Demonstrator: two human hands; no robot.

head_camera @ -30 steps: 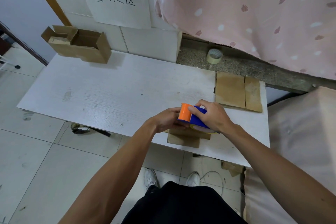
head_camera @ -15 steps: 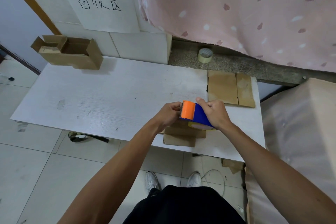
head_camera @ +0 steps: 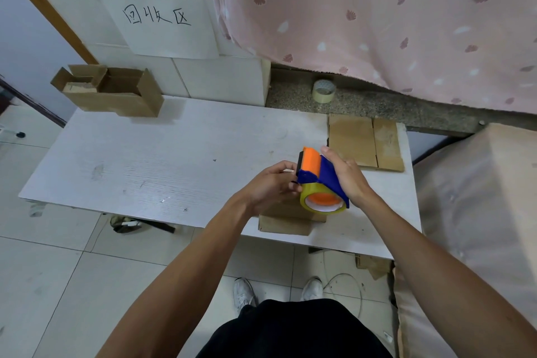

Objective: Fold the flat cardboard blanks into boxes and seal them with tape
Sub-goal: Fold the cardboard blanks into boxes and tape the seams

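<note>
Two hands meet in the head view over the near edge of the table (head_camera: 145,160). The right hand (head_camera: 345,180) is wrapped round the tape dispenser (head_camera: 318,176), which is held clear of the surface and tilted so its roll faces up. The left hand (head_camera: 270,186) curls its fingers at the cutter end, probably to free the tape's end, though an actual pinch cannot be confirmed. The folded box (head_camera: 286,222) lies directly beneath them, apparently awaiting sealing, and the flat blanks (head_camera: 364,142) wait at the far right corner.
</note>
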